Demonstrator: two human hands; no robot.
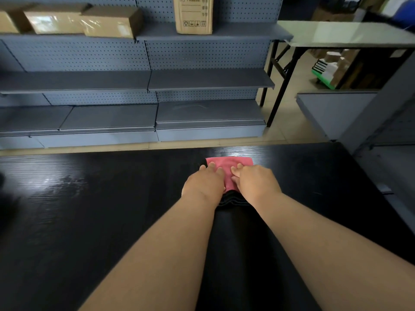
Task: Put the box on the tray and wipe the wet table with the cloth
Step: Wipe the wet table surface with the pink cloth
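Near the far edge of the table (314,176), the left hand (203,184) presses the pink cloth (226,163) with laid-down fingers while the right hand (256,181) pinches it, so it seems best to keep it flat and sweep overlapping strokes toward the wet sheen (60,182) by the left edge.

Past the far edge of my black table (67,221), grey-blue pegboard shelving (143,79) fills ten to twelve o'clock. Brown cardboard boxes (67,19) line its top shelf, with one tall carton (193,16) at twelve. Beige floor tiles (298,104) at one o'clock run under a pale-topped folding table (345,34) on black legs. Grey counter (332,111) at two. The light is dim, with soft glare on the tabletops.
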